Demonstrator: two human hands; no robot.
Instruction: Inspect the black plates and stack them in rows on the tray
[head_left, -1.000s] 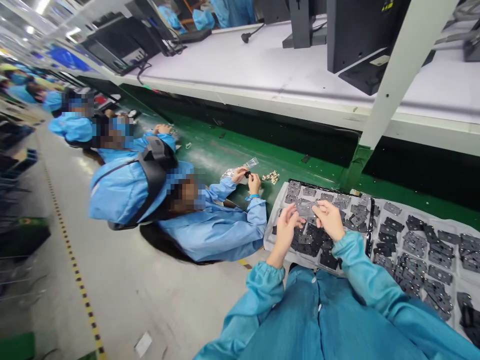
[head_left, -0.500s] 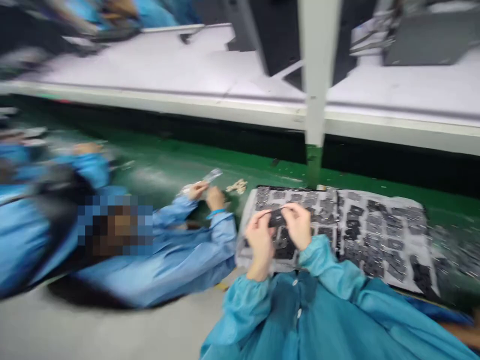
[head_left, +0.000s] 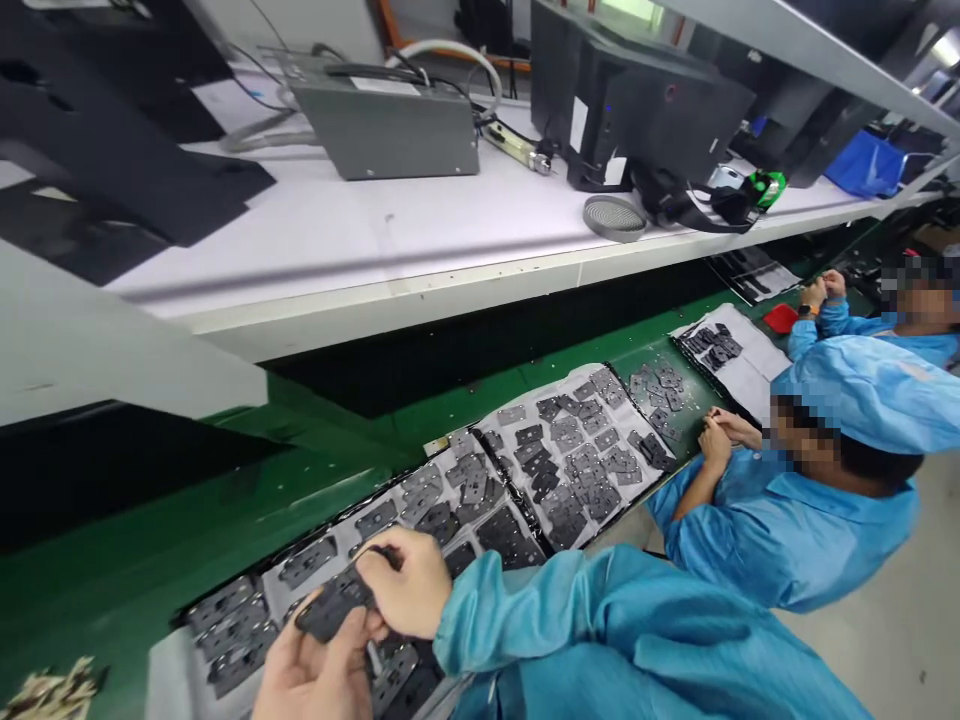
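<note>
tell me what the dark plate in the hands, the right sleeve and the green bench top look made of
Dark plate: matte, perhaps plastic or coated metal; it looks flat and stiff. Right sleeve: slightly shiny fabric, probably synthetic, given its soft, gathered folds. Green bench top: smooth, low sheen, perhaps a rubber or vinyl covering, given its faint reflections.

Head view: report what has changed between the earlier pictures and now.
The view has swung right: the neighbour on the left is gone from frame and a blue-clad co-worker shows clearly on the right. The left hand and right hand still hold a flat plate above the lined trays, which lie side by side as before.
</note>
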